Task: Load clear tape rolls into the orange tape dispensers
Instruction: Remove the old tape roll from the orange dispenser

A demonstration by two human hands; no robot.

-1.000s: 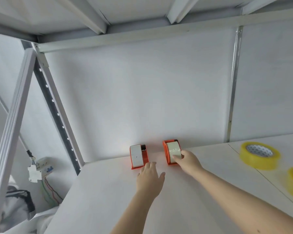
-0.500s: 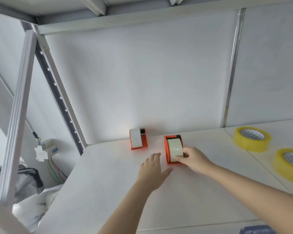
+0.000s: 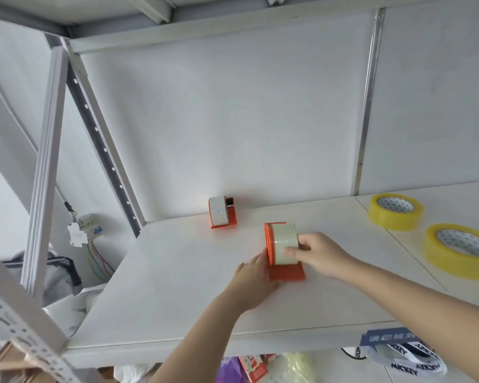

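Note:
An orange tape dispenser (image 3: 286,270) with a clear tape roll (image 3: 284,241) in it stands mid-shelf. My right hand (image 3: 320,254) grips that roll and dispenser from the right. My left hand (image 3: 253,283) lies flat with fingers apart, its fingertips touching the dispenser's left side. A second orange dispenser (image 3: 224,214), also holding a whitish roll, stands near the back wall. Two yellowish tape rolls lie flat at the right: one farther back (image 3: 395,212), one nearer (image 3: 459,250).
The white shelf (image 3: 177,272) ends at a front edge with bags and packages (image 3: 260,369) below it. A slanted metal upright (image 3: 105,150) and an electrical breaker with wires (image 3: 85,229) are at the left. A white wall stands behind.
My right hand has pulled the loaded dispenser away from the back wall toward me. My left hand has come up against its left side. The camera has tilted downward.

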